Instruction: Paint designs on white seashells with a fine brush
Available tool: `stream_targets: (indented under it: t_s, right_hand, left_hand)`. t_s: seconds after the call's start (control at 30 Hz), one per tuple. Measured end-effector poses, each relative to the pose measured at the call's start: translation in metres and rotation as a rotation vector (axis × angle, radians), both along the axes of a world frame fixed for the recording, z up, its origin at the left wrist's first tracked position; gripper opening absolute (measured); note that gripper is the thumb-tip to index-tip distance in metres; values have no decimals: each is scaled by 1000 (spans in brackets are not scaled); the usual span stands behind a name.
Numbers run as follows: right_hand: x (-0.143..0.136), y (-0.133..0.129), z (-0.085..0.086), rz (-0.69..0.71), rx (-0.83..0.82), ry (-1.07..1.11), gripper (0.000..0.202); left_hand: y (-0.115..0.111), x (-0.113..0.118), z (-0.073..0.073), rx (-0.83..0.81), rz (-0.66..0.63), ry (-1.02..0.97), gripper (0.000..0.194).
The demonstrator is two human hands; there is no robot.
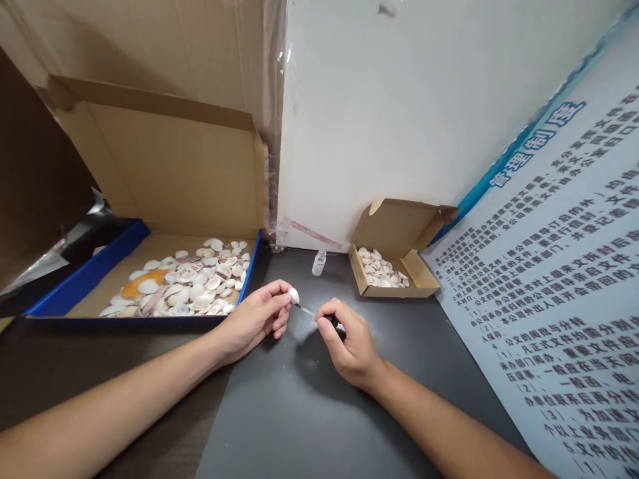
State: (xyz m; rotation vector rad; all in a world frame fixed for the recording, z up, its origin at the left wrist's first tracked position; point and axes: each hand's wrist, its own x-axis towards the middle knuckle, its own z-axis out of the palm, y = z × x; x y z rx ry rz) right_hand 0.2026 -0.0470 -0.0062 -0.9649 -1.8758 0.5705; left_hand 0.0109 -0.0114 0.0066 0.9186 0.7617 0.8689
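Note:
Between thumb and fingers, my left hand (262,311) pinches a small white seashell (294,295). My right hand (349,342) is closed around the dark cap of a thin brush (305,310), and the brush's dark tip touches or nearly touches the lower edge of the shell. A small clear bottle (319,263) with a printed label stands on the dark table beyond both hands. To the left, a large blue-edged box (254,266) holds many loose shells (200,286). On the right, shells also fill part of a small cardboard box (394,291).
Open cardboard lids (174,159) rise behind the large box. A white panel (369,120) stands at the back, and a printed sign (564,266) leans along the right side. The dark grey table mat (299,426) lies under my hands.

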Motion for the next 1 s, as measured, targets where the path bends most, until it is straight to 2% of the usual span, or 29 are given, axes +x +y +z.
stream_targets:
  t_s: [0.13,0.33,0.53,0.67,0.83,1.0]
  right_hand:
    - [-1,1,0,2,3,3,13]
    - [-1,1,-1,-105,-12,23,14]
    - [0,-1,1,-25,8,18,14]
    - [0,1,2,-62,-16,4,18]
    - [1,-1,2,4,-2,22,14]
    - [1,-2,2,-8,-41,14,14]
  left_hand:
    - [0,-1,0,-15,-6,-5,21]
    - [1,-3,-3,-17,-26,-9,21]
    - [1,-2,-2,-29,-8,-17,21]
    - [1,-1,-2,-28,-4,-25,19]
    - [2,-2,-1,-40,-9,-28,14]
    - [2,-1,-1,-43,-7,-33,12]
